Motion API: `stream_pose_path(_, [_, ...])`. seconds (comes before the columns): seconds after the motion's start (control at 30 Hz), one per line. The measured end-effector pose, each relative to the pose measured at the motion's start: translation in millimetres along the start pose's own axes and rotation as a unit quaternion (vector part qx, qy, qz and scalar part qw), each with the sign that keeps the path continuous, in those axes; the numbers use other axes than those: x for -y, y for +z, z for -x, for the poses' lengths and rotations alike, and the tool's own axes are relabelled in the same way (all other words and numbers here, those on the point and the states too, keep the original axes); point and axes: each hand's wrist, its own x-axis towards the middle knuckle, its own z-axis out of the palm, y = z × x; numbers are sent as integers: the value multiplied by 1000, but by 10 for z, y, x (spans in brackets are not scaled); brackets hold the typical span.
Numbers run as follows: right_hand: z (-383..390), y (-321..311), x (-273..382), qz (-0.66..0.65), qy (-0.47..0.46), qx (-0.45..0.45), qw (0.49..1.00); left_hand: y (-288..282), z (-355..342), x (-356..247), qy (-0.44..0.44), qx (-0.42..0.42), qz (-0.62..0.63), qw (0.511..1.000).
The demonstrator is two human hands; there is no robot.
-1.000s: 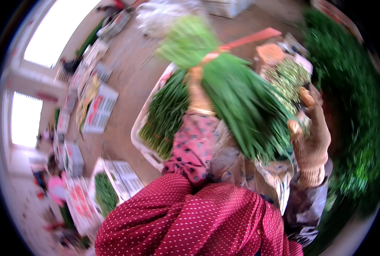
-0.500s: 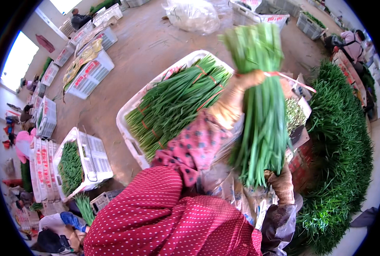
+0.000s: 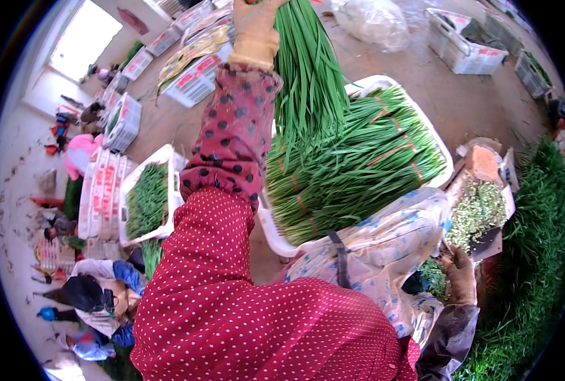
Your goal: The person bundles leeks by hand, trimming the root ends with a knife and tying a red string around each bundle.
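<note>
At the top edge, my left hand [image 3: 254, 25], in a tan glove with a spotted pink sleeve, is shut on a bunch of long green leafy stalks [image 3: 301, 76]. The bunch hangs over a white plastic crate [image 3: 440, 140] packed with green bundles [image 3: 352, 171] tied with red bands. At the lower right, my gloved right hand [image 3: 460, 279] has its fingers loosely bent and apart, beside a cardboard piece heaped with pale trimmings [image 3: 476, 213] and a peach-coloured block [image 3: 482, 162]. A blue-patterned plastic sheet [image 3: 377, 247] lies between my right hand and the crate.
A large pile of loose greens [image 3: 530, 254] is on the right. More white crates [image 3: 466, 60] stand behind, near a clear plastic bag [image 3: 371, 22]. On the left, stacked crates [image 3: 101, 197] stand among co-workers, one in a white top and dark hat [image 3: 85, 292].
The view has swung. My left hand has carried the bunch up and away to the top edge, while my right hand has come off it and stays low at the right.
</note>
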Motion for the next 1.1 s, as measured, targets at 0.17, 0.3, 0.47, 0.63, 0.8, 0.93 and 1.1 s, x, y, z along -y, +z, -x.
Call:
stream_pose_path(0.17, [-118,65,96,32,-16,44,998,-831,-66,312,82,128,-202,967])
stream_pose_path(0.3, [-236,97,139,42,-8,48,998,-1630,-506,663,28,125,-286,950])
stream_pose_path(0.47, [-327,63,181,79,-11,48,996,-1407,-503,805,-301,-130,189,925])
stream_pose_path(0.63, [-365,27,307,77,10,55,995,-1185,-410,770,-274,-179,138,935])
stream_pose_path(0.8, [-590,-95,608,133,55,32,989,-1467,-646,532,-236,-49,49,969])
stream_pose_path(0.93, [-960,-37,1109,376,-24,19,926,-995,-494,19,-165,-92,-207,960])
stream_pose_path(1.1, [-1730,433,1469,493,-170,-24,853,-665,-201,420,6,35,-428,903])
